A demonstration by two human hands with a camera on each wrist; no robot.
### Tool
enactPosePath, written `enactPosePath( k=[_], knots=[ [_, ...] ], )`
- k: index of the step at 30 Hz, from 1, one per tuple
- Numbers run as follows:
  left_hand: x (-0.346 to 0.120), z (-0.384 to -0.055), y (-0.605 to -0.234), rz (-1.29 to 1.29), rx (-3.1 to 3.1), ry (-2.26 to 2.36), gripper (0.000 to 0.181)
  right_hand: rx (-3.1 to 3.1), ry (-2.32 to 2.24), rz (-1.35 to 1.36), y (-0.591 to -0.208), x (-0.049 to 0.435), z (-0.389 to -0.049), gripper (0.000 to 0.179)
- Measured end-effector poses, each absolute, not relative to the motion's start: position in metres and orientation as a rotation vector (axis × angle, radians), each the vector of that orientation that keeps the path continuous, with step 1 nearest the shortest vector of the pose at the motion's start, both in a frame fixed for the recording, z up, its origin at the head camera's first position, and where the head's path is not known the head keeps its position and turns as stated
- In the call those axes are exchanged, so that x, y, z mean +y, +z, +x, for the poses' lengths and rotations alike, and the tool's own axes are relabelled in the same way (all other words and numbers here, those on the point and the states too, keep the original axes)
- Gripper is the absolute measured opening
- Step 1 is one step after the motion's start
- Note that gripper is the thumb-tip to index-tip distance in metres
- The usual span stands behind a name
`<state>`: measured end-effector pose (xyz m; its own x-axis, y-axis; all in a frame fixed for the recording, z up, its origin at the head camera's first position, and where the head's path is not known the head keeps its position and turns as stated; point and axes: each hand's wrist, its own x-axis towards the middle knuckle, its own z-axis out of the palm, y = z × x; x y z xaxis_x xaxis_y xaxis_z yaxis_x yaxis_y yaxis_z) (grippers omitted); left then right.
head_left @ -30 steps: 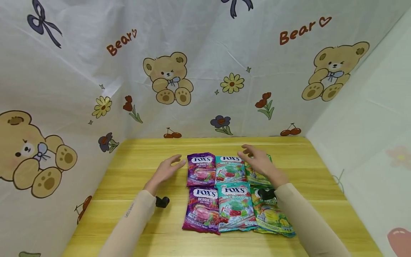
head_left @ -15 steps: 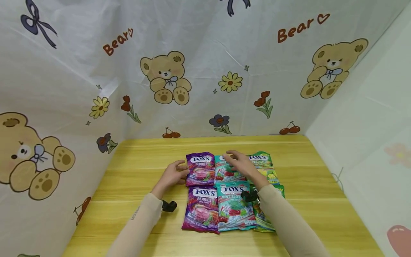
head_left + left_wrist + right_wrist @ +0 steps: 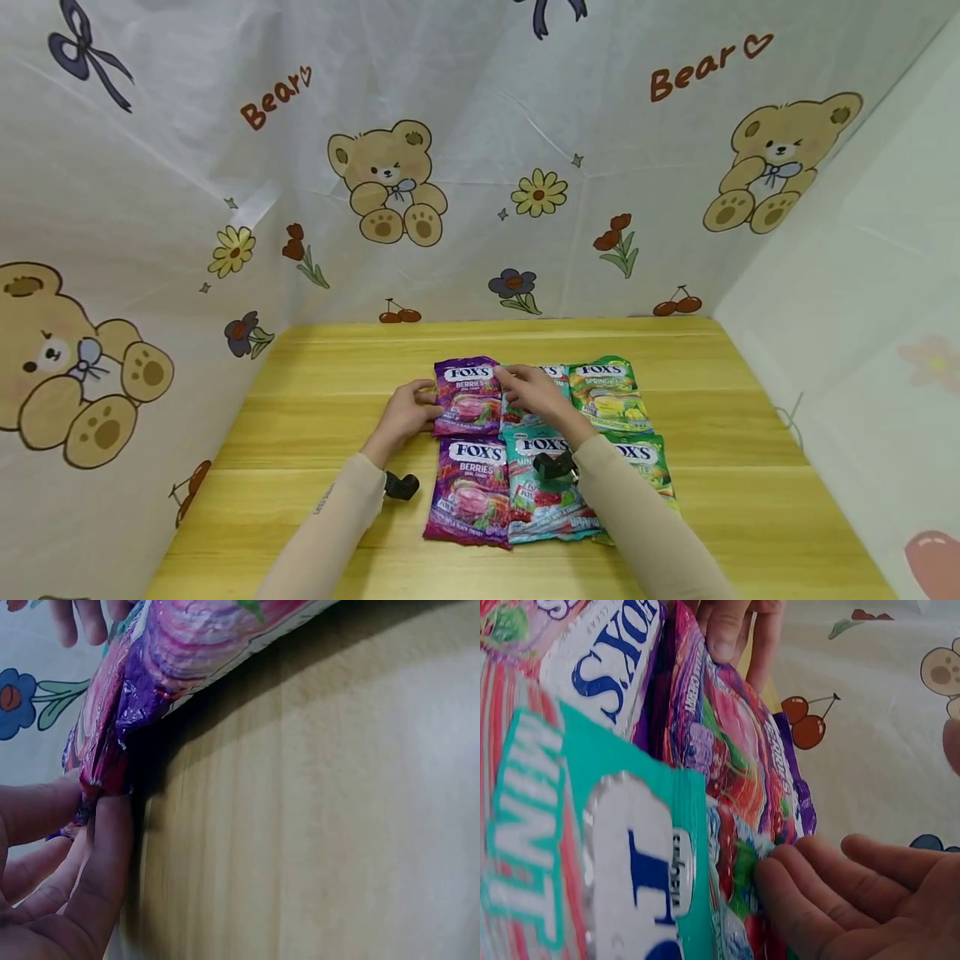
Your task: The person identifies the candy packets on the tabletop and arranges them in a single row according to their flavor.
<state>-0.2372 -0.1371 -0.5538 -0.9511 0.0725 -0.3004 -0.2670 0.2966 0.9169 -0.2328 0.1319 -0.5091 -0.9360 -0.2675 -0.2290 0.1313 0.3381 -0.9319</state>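
Note:
Candy bags lie in two rows of three. My left hand [image 3: 408, 410] is at the left side of the back purple Berries bag [image 3: 471, 400]; in the left wrist view its thumb and fingers pinch that purple bag's edge [image 3: 101, 761]. My right hand [image 3: 534, 392] reaches over the back Mint Blossom bag [image 3: 557, 377], partly hiding it, its fingertips near the purple bag's right edge. In the right wrist view the right hand [image 3: 870, 900] has loosely bent fingers beside the back mint bag [image 3: 739, 877], gripping nothing.
Front row: a purple Berries bag [image 3: 471, 492], a Mint Blossom bag [image 3: 536, 504] and a green-yellow bag [image 3: 651, 462] partly under the right sleeve. A green-yellow bag [image 3: 607, 400] lies at back right. The wooden table [image 3: 322, 367] meets a bear-print cloth wall [image 3: 465, 283].
My right hand has moved left from the green-yellow bag across the mint bag towards the purple one. My left hand has moved right to the back purple bag's edge and pinches it.

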Motion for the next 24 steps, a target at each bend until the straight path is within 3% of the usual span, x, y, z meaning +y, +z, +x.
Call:
enactPosePath(
  k=[13, 24],
  knots=[
    [-0.136, -0.236, -0.551, -0.2, 2.314, 1.67, 0.058, 2.421, -1.352, -0.047, -0.513, 0.111, -0.232, 0.066],
    [-0.136, -0.237, -0.555, -0.163, 2.336, 1.659, 0.056, 2.368, -1.433, 0.092, -0.514, 0.096, -0.23, 0.067]
  ],
)
